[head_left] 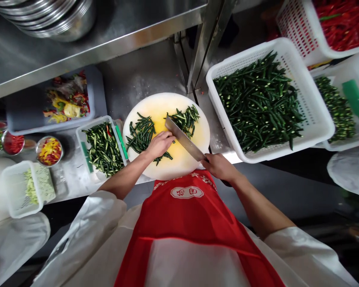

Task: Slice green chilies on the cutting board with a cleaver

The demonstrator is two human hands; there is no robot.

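Observation:
A round white cutting board [185, 161], stained yellow in the middle, lies in front of me. My right hand [219, 166] grips the handle of a cleaver [184, 138], its blade slanting up and left across the board. Close to the blade's left side, my left hand [161, 144] has its fingers curled down on green chili peppers, mostly hidden beneath it; a bit of green shows at the fingertips. Long green chili peppers [140, 133] are heaped on the board's left. Beyond the blade sits a pile of cut green chili pieces [187, 119].
On the right, a white perforated basket [314, 133] holds many green chilies; a basket of red chilies [305, 38] stands behind it. Left of the board is a container [91, 165] of cut chilies, beside a grey tray [56, 127]. Steel bowls [77, 24] rest on the shelf above.

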